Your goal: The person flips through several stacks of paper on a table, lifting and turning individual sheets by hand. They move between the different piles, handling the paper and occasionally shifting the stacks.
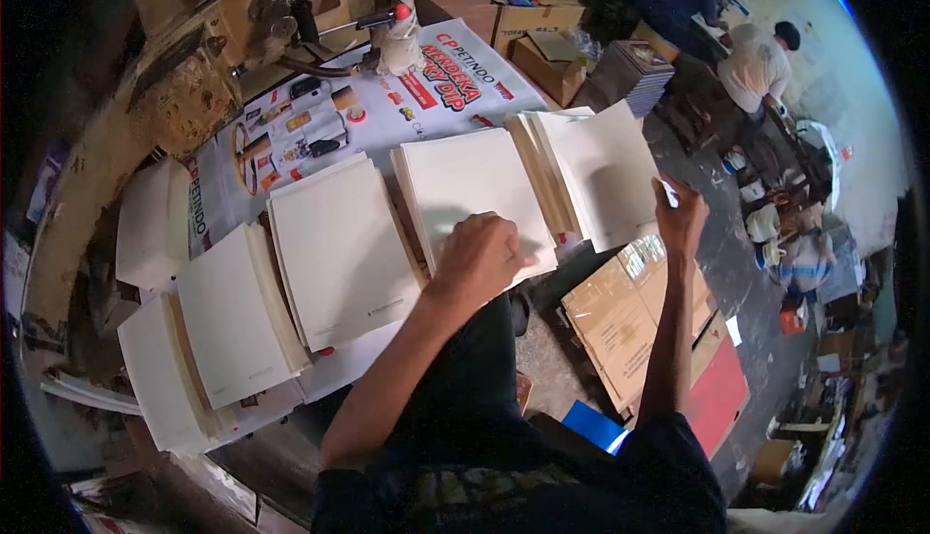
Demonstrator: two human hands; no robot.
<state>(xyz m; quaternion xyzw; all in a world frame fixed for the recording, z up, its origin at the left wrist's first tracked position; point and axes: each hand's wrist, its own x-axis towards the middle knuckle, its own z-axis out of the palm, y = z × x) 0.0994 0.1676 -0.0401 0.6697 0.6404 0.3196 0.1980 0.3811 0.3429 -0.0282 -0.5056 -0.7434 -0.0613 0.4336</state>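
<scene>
Several stacks of off-white printed sheets stand in a slanting row on the table. My left hand (pixel 481 251) is over the near part of one stack (pixel 475 175), its fingers curled in; no sheet shows in it, and the fingertips are partly hidden. At the right end of the row, my right hand (pixel 684 212) pinches the edge of a paper sheet (pixel 608 171) on the rightmost stack, and that sheet's near corner hangs past the table edge. To the left of my left hand lies another stack (pixel 339 243) with small print near its lower edge.
A printed banner (pixel 373 132) covers the table under a machine (pixel 392 35) at the back. Cardboard boxes (pixel 538 25) stand behind. Flattened cardboard (pixel 620 316) and a blue sheet (pixel 593 425) lie below on the right. Two people (pixel 756 69) work at the far right.
</scene>
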